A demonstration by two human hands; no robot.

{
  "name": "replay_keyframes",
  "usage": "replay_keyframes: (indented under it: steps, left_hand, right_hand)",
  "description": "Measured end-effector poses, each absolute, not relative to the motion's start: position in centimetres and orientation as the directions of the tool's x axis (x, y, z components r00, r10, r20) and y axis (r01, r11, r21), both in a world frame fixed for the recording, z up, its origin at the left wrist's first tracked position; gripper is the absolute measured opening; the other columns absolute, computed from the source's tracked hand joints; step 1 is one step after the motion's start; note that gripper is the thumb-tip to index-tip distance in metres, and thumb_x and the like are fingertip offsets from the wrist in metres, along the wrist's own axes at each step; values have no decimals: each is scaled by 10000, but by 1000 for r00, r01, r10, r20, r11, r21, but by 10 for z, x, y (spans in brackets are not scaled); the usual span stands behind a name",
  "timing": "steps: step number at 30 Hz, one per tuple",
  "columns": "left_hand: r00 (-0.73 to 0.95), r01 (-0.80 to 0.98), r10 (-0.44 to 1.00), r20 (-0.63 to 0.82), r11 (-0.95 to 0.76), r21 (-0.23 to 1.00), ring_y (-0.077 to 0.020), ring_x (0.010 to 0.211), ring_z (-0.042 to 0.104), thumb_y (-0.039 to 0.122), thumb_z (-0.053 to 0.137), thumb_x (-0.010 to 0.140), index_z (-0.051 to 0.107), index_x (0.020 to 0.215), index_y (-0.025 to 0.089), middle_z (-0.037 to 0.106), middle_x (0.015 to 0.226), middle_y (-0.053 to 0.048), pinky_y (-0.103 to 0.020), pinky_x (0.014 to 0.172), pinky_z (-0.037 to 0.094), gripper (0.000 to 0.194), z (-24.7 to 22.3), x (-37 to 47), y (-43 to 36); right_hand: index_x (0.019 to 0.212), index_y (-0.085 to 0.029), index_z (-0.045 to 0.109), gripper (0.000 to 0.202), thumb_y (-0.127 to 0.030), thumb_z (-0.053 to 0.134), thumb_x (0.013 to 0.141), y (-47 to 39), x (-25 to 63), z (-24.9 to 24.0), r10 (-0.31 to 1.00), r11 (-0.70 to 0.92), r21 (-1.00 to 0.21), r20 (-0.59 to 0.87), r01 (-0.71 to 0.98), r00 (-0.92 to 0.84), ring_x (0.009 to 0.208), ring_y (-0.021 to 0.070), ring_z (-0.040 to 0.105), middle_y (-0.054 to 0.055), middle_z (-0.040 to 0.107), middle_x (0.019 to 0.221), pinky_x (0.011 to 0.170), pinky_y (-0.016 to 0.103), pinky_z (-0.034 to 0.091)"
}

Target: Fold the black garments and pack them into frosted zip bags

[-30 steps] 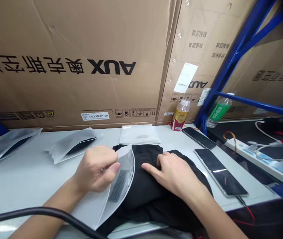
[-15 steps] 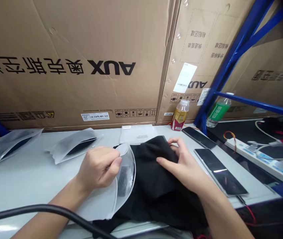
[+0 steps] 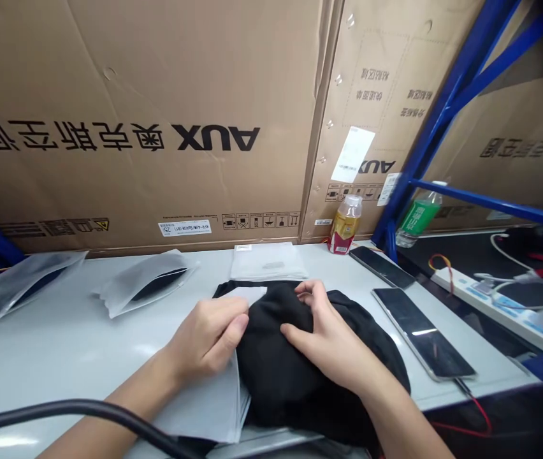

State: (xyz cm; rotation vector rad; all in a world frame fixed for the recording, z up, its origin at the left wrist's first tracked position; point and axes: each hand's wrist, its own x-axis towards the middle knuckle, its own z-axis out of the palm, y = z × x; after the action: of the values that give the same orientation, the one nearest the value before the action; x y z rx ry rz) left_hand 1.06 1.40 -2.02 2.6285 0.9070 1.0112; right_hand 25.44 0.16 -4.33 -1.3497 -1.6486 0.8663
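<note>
The left hand is closed on a frosted, translucent plastic bag; its fingertips are concealed, as is part of the bag's upper end. The bag lies toward the near edge of the smooth white surface, overlapping a soft, rumpled black cloth. The right hand is half curled on the cloth, thumb and fingers apart; whether it grips cannot be determined. The cloth's lower end is lost against the dark area past the near edge. A thick, rounded black cable obscures the bag's bottom corner. Both forearms are cut off by the frame.
</note>
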Motion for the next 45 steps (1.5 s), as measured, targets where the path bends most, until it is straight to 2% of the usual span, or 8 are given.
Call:
replay_keyframes:
  steps: [7, 13, 18, 24, 29, 34, 39, 45]
  left_hand:
    - [630, 482, 677, 381, -725, 492, -152, 615, 422, 245, 314, 1094, 364, 769, 220, 455, 708, 20, -309, 624, 339, 330, -18, 19, 9]
    - [521, 569, 783, 339, -615, 546, -165, 645, 439, 312, 308, 1122, 366, 755, 223, 470, 710, 19, -318, 649, 341, 382, -21, 22, 11]
    - [483, 576, 817, 313, -567, 589, -169, 653, 436, 349, 298, 1126, 354, 745, 225, 483, 716, 17, -313, 646, 353, 405, -19, 19, 13]
    - [552, 485, 752, 360, -641, 595, -164, 688, 464, 324, 281, 1125, 381, 751, 214, 484, 751, 5, -309, 677, 389, 402, -16, 17, 12]
    - [556, 472, 701, 447, -708, 525, -157, 650, 433, 290, 344, 1116, 369, 710, 212, 441, 688, 15, -311, 641, 366, 414, -23, 20, 9]
    - [601, 437, 677, 425, -723, 535, -165, 707, 515, 275, 350, 1105, 491, 742, 198, 526, 749, -11, -302, 686, 448, 397, -24, 27, 5]
    - [459, 623, 807, 371, -590, 513, -245, 1082, 648, 372, 387, 1119, 699, 1174, 213, 701, 1153, -82, -400, 980, 534, 355, -15, 19, 9]
    - [578, 747, 816, 20, -538, 391, -300, 1531, 454, 577, 435, 1107, 457, 1625, 282, 475, 1661, -70, -462, 1207, 461, 597, -17, -5, 12]
  right_hand:
    - [1308, -249, 405, 399, -289, 585, 953, -4, 229, -59, 970, 222, -855, 244, 468, -15, 1353, 321, 587, 167, 543, 1435, 1091, 523, 520]
    - [1243, -327, 657, 382, -402, 804, 899, -34, 256, -27, 747, 645, -500, 257, 577, -612, 1593, 353, 277, 26, 469, 1638, 1248, 551, 376]
    - [1400, -249, 630, 512, -94, 689, 915, -24, 258, -16, 656, 748, -341, 254, 569, -710, 1363, 293, 601, 73, 712, 1389, 1171, 473, 460]
    - [1269, -202, 691, 296, -186, 595, 989, -21, 235, -12, 700, 714, -272, 280, 645, -657, 957, 243, 732, 70, 780, 1091, 865, 370, 581]
    - [1263, -165, 703, 330, -312, 692, 967, -32, 220, -31, 483, 873, -96, 304, 478, -821, 1202, 307, 646, 118, 751, 1254, 1066, 435, 526]
    - [1397, -125, 657, 430, -268, 621, 993, -29, 198, -49, 612, 789, -304, 322, 534, -722, 1331, 308, 600, 146, 723, 1347, 1264, 469, 370]
    - [1602, -146, 465, 606, -208, 577, 1011, -23, 198, -30, 670, 698, -564, 295, 441, -682, 1585, 266, 357, 148, 504, 1640, 1338, 479, 223]
    - [1524, -321, 580, 838, 5, 589, 751, -10, 256, -5, 571, 732, -553, 178, 399, -801, 1604, 264, 319, 24, 457, 1682, 1319, 510, 257]
